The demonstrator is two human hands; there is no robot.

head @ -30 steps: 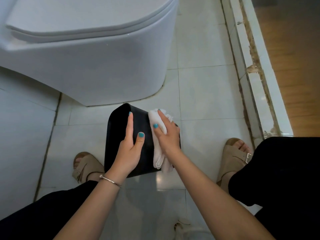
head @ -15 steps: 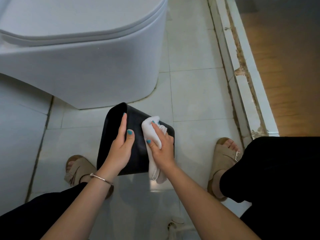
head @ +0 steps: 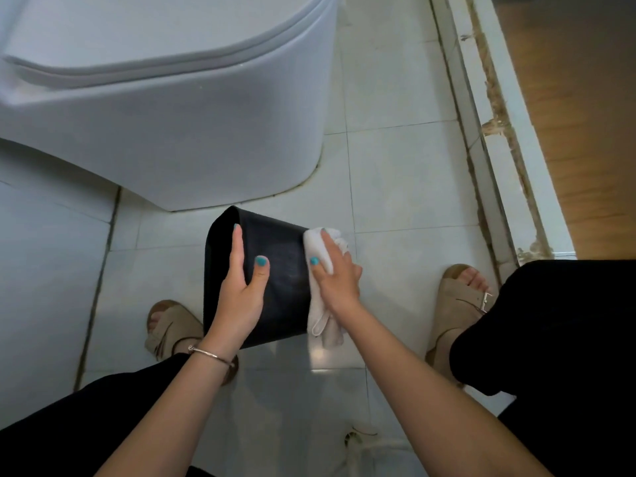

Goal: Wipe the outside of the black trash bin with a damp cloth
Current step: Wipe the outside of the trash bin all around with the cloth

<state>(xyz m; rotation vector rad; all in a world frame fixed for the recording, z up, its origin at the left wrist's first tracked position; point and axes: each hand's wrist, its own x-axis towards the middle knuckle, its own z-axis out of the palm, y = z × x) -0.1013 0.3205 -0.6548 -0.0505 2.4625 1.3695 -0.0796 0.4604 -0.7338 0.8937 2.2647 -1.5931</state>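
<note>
The black trash bin lies tilted on its side above the tiled floor, between my two feet. My left hand grips its left part, fingers stretched along the wall toward the far end and thumb on top. My right hand presses a white cloth flat against the bin's right side. The cloth's loose end hangs down below the bin. The bin's far side and opening are hidden.
A white toilet stands just beyond the bin. A raised white threshold runs along the right, with a wooden floor past it. My sandalled feet rest on the pale tiles. A floor drain sits near me.
My right hand with the cloth has slid across the bin's side, toward me and then away to the right edge. My left hand keeps its hold on the bin.
</note>
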